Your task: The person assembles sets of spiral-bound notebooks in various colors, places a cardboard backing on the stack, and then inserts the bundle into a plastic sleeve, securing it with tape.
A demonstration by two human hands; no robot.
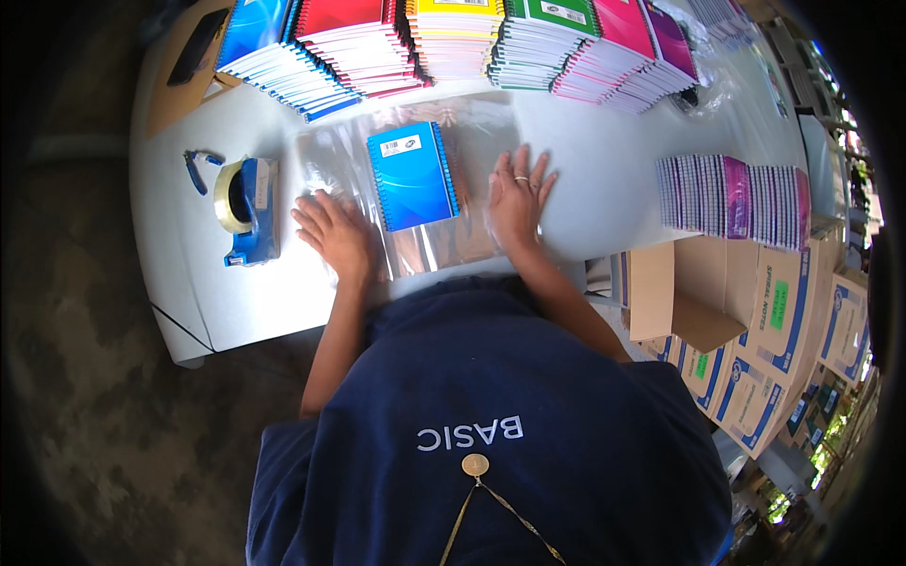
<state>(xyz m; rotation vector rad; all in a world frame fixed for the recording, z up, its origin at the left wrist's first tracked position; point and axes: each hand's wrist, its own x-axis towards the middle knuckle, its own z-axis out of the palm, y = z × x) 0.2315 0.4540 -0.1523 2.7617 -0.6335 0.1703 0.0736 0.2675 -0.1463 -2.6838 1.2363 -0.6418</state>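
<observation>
A blue spiral notebook (413, 177) lies face down or up, I cannot tell which, with a white label near its far edge. Beneath it a sheet of clear plastic film (477, 226) is spread on the white table. My left hand (335, 231) rests flat at the film's left side, fingers apart. At the film's right edge my right hand (519, 193) lies flat with spread fingers and a ring on one of them. Neither hand touches the notebook.
Tall stacks of coloured spiral notebooks (453, 47) line the far side. A blue tape dispenser (253, 212) and a small blue-handled cutting tool (198, 172) stand left. A row of purple notebooks (731, 200) lies right, above cardboard boxes (755, 330). A dark phone-like object (196, 47) is far left.
</observation>
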